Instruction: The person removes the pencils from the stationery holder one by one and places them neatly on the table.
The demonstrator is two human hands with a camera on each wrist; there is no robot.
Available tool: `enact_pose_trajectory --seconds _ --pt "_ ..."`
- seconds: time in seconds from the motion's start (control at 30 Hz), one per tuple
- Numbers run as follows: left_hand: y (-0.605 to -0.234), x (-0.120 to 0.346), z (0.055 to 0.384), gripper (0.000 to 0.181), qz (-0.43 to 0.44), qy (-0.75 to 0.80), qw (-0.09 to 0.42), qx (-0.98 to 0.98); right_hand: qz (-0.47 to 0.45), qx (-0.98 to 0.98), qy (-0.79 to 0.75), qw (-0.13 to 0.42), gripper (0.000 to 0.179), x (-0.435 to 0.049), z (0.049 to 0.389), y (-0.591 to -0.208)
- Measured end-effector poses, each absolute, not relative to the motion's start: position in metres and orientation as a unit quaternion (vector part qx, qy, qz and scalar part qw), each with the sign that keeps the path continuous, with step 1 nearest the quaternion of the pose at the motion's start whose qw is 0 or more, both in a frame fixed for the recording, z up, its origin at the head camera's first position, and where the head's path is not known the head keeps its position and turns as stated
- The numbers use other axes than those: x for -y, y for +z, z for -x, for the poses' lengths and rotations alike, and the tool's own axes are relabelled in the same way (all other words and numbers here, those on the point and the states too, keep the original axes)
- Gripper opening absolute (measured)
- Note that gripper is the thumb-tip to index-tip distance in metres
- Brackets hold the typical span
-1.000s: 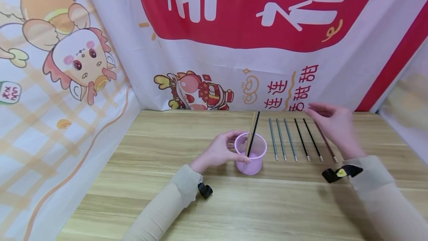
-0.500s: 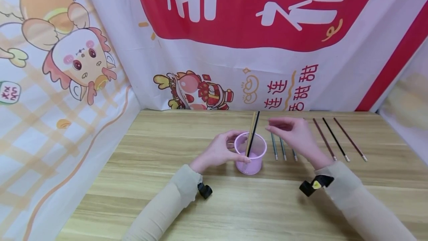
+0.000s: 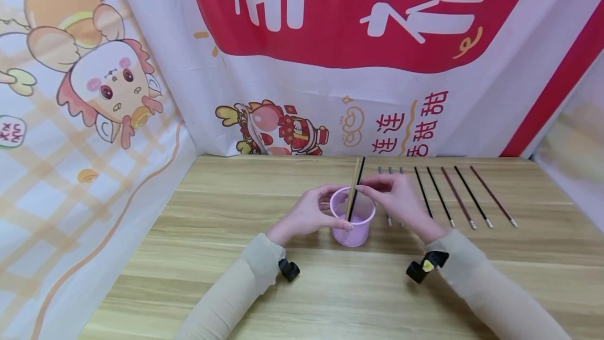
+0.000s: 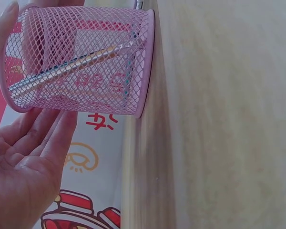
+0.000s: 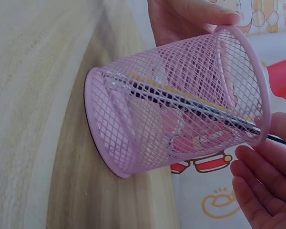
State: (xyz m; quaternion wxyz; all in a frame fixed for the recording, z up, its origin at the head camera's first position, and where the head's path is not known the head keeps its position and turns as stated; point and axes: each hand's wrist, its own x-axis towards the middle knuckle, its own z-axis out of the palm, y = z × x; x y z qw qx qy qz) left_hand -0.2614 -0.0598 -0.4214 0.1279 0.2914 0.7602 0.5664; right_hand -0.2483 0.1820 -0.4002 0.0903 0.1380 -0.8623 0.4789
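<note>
A pink mesh pen cup [image 3: 351,232] stands upright on the wooden table. My left hand [image 3: 311,211] grips it from the left, thumb over the front of the rim and fingers round the far side. Inside lean a yellow pencil [image 3: 352,188] and a black pencil [image 3: 362,166], their upper ends above the rim. At the right of the rim my right hand [image 3: 398,198] pinches the black pencil between thumb and fingers; in the right wrist view the pencil's end [image 5: 278,140] sticks out between them. The lower ends of both pencils show through the mesh.
Right of the cup lies a row of pencils: blue-green pencils [image 3: 388,218] partly under my right hand, then black pencils [image 3: 440,198] and dark red pencils [image 3: 493,195]. A printed cloth [image 3: 283,77] hangs behind the table and at its sides.
My right hand has moved left from over the row of pencils to the cup, uncovering the black and dark red pencils. The left hand and the cup have stayed in place.
</note>
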Motion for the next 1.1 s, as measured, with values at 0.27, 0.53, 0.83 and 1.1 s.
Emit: enact_pose_trajectory --seconds 0.27,0.53,0.83,1.1 --pt "-0.4227 0.0609 0.2626 0.083 -0.295 0.557 0.124 -0.766 -0.137 0.855 0.490 0.099 0.028 -0.1766 0.2504 -0.4039" --pt "-0.4236 0.0622 0.2627 0.082 -0.296 0.555 0.118 -0.769 -0.127 0.851 0.501 0.092 0.027 -0.1735 0.2521 -0.4065" --pt "-0.4232 0.0621 0.2629 0.082 -0.296 0.556 0.118 -0.768 -0.107 0.849 0.511 0.085 0.027 -0.1728 0.2526 -0.4065" --pt "-0.4222 0.0607 0.2623 0.083 -0.294 0.566 0.128 -0.760 -0.087 0.836 0.538 0.062 0.033 -0.1763 0.2525 -0.4037"
